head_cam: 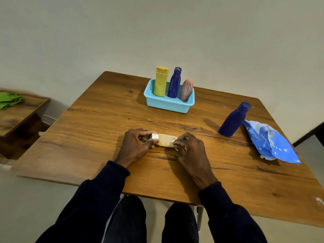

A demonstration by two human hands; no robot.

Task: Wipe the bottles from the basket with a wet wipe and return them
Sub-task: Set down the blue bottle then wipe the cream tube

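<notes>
Wiping step: left hand (138,144) grips the pale bottle (165,140) by its cap, right hand (190,146) pinches a wipe (175,148) against it; next likely calls for turning it.

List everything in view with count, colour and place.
Table: one, brown wood, centre.
Basket: one, light blue, table's far side.
Yellow bottle: one, yellow, basket's left.
Marked bottle: one, dark blue, basket's middle.
Pink bottle: one, pink, basket's right, leaning.
Plain bottle: one, dark blue, standing at table's right.
Pale bottle: one, amber, white cap, lying near-centre.
Wet wipe: one, white, against pale bottle's base.
Wipes pack: one, blue, table's right.
Side table: one, brown, far left.
Cloth: one, green, on side table.
Left hand: one, grips pale bottle.
Right hand: one, pinches wet wipe against it.
</notes>
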